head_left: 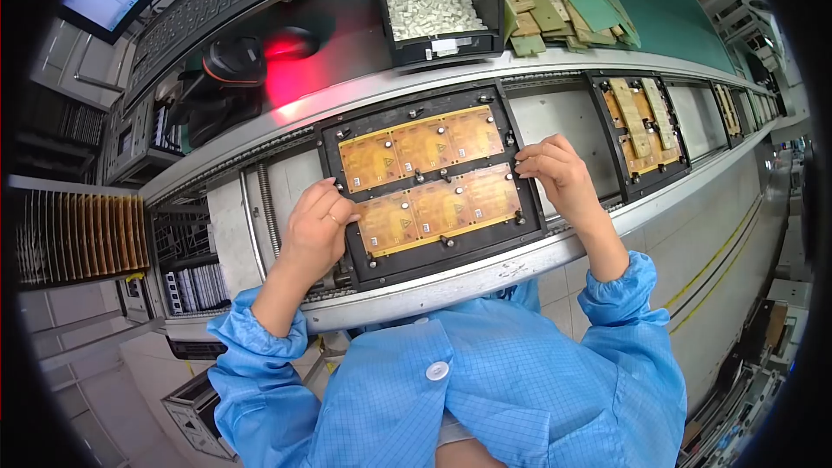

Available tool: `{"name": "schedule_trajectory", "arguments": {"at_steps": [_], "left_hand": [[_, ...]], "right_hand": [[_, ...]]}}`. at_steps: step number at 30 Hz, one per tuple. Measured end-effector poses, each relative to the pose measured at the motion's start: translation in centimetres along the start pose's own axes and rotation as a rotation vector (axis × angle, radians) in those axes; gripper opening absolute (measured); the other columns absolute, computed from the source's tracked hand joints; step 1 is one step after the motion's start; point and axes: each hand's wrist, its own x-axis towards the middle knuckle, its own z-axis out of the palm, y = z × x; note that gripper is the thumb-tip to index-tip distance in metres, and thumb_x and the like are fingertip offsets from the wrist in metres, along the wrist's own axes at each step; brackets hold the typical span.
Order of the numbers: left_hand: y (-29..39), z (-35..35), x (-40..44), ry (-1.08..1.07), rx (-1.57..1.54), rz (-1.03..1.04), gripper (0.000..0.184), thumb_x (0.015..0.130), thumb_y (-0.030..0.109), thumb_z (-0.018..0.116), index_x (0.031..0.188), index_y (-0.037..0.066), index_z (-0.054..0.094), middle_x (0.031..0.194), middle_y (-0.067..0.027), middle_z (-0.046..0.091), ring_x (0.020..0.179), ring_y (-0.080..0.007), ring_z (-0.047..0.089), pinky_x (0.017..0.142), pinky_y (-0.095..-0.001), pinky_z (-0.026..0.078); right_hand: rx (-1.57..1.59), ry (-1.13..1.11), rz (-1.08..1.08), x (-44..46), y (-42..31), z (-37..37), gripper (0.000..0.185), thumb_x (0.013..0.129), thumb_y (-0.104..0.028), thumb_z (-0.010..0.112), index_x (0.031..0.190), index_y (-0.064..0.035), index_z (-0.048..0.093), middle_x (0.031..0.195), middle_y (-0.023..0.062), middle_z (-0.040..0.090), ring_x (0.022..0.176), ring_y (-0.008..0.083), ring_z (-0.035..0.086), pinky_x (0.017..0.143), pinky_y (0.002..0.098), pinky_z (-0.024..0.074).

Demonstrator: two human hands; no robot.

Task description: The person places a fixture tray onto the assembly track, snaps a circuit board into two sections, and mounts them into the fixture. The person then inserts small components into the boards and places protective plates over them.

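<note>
Two orange-yellow circuit board panels lie in a black fixture frame on the conveyor rail: an upper circuit board panel (416, 149) and a lower circuit board panel (440, 210). Small knobs and pins stand around both. My left hand (316, 227), wearing a ring, has its fingers curled at the lower panel's left edge, the thumb side touching it. At that panel's upper right corner, my right hand (557, 175) has bent fingers pressed together over the edge of the black fixture frame (399, 269). The fingertips of both hands are partly hidden.
Behind the rail stands a black bin (494, 0) of small white parts, beside stacked green and tan board strips (563, 0). A barcode scanner (234, 61) and keyboard (208, 13) are at the upper left. Another loaded fixture (641, 126) sits farther right; a board rack (82, 238) stands left.
</note>
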Motion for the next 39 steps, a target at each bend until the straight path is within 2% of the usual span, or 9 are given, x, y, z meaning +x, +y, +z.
{"name": "schedule_trajectory", "arguments": {"at_steps": [6, 9, 12, 18, 21, 28, 32, 35, 39], "left_hand": [[0.0, -0.1, -0.2, -0.005, -0.048, -0.045, 0.013, 0.077, -0.003, 0.071, 0.084, 0.001, 0.061, 0.077, -0.0125, 0.056, 0.087, -0.0349, 0.06, 0.099, -0.0479, 0.05], [0.2, -0.8, 0.0, -0.025, -0.087, -0.047, 0.013, 0.078, -0.002, 0.072, 0.088, 0.001, 0.064, 0.086, -0.0117, 0.059, 0.094, -0.0329, 0.058, 0.096, -0.0448, 0.049], [-0.3, -0.8, -0.2, 0.155, 0.037, -0.314, 0.026, 0.079, 0.008, 0.077, 0.103, 0.002, 0.068, 0.11, -0.013, 0.056, 0.104, -0.0337, 0.052, 0.088, -0.0417, 0.045], [-1.8, -0.6, 0.3, 0.132, 0.007, -0.235, 0.033, 0.075, 0.009, 0.081, 0.105, 0.0, 0.07, 0.104, -0.0134, 0.059, 0.102, -0.0332, 0.053, 0.088, -0.0409, 0.045], [-1.6, 0.6, 0.3, 0.164, -0.035, -0.36, 0.026, 0.073, 0.008, 0.082, 0.096, 0.001, 0.071, 0.1, -0.0124, 0.061, 0.097, -0.0306, 0.056, 0.084, -0.0393, 0.047], [-1.8, 1.6, 0.4, 0.208, -0.234, -0.354, 0.021, 0.076, -0.004, 0.076, 0.096, 0.0, 0.07, 0.098, -0.0116, 0.061, 0.091, -0.0236, 0.061, 0.081, -0.0319, 0.049], [-1.9, 1.2, 0.7, 0.172, -0.226, -0.302, 0.02, 0.077, -0.004, 0.074, 0.096, 0.001, 0.07, 0.098, -0.0104, 0.061, 0.094, -0.0253, 0.06, 0.083, -0.0332, 0.048], [-2.0, 1.2, 0.7, 0.15, -0.226, -0.275, 0.019, 0.076, -0.006, 0.072, 0.095, 0.0, 0.07, 0.098, -0.0114, 0.061, 0.094, -0.0286, 0.058, 0.081, -0.0362, 0.049], [-2.2, 1.2, 0.7, 0.13, -0.226, -0.264, 0.019, 0.077, -0.006, 0.072, 0.095, 0.0, 0.071, 0.097, -0.0113, 0.061, 0.093, -0.0288, 0.058, 0.081, -0.0363, 0.049]], "right_hand": [[-0.068, 0.149, 0.021, 0.5, -0.9, 1.7, 0.012, 0.076, 0.007, 0.069, 0.082, -0.0025, 0.067, 0.091, 0.0074, 0.067, 0.084, 0.0262, 0.058, 0.075, 0.0346, 0.0488], [-0.078, 0.16, 0.057, 0.7, -1.0, 2.5, 0.01, 0.077, 0.005, 0.07, 0.082, -0.0029, 0.066, 0.088, 0.0076, 0.065, 0.086, 0.027, 0.058, 0.077, 0.0344, 0.0477], [-0.11, 0.109, 0.061, 0.9, -1.3, 2.1, 0.01, 0.08, 0.001, 0.071, 0.088, -0.003, 0.067, 0.091, 0.0089, 0.064, 0.089, 0.0278, 0.058, 0.08, 0.0355, 0.0472], [-0.134, 0.236, 0.161, 1.4, -1.0, 1.7, 0.021, 0.084, -0.005, 0.072, 0.105, -0.0028, 0.071, 0.099, 0.0121, 0.063, 0.094, 0.0301, 0.057, 0.083, 0.0373, 0.0466], [-0.16, 0.224, 0.164, 1.7, -0.6, 1.6, 0.028, 0.084, -0.006, 0.073, 0.112, -0.0025, 0.071, 0.098, 0.0128, 0.062, 0.094, 0.0301, 0.057, 0.083, 0.0374, 0.0467], [-0.191, 0.241, 0.223, 2.3, -0.6, 2.7, 0.026, 0.08, -0.007, 0.077, 0.106, -0.0032, 0.074, 0.092, 0.0103, 0.061, 0.089, 0.0286, 0.058, 0.078, 0.0372, 0.0481], [-0.211, 0.261, 0.169, 2.6, -0.4, 2.7, 0.025, 0.079, -0.006, 0.078, 0.104, -0.003, 0.075, 0.089, 0.0096, 0.061, 0.085, 0.026, 0.059, 0.074, 0.0348, 0.0485], [0.033, 0.257, 0.376, 2.8, -0.2, 2.8, 0.021, 0.077, -0.008, 0.082, 0.097, -0.0021, 0.077, 0.09, 0.0054, 0.062, 0.074, 0.0143, 0.056, 0.065, 0.0271, 0.0462], [0.08, 0.244, 0.499, 3.2, 0.0, 3.6, 0.018, 0.078, -0.007, 0.081, 0.094, -0.0011, 0.076, 0.09, 0.004, 0.062, 0.073, 0.0108, 0.056, 0.065, 0.0246, 0.0458]]}}
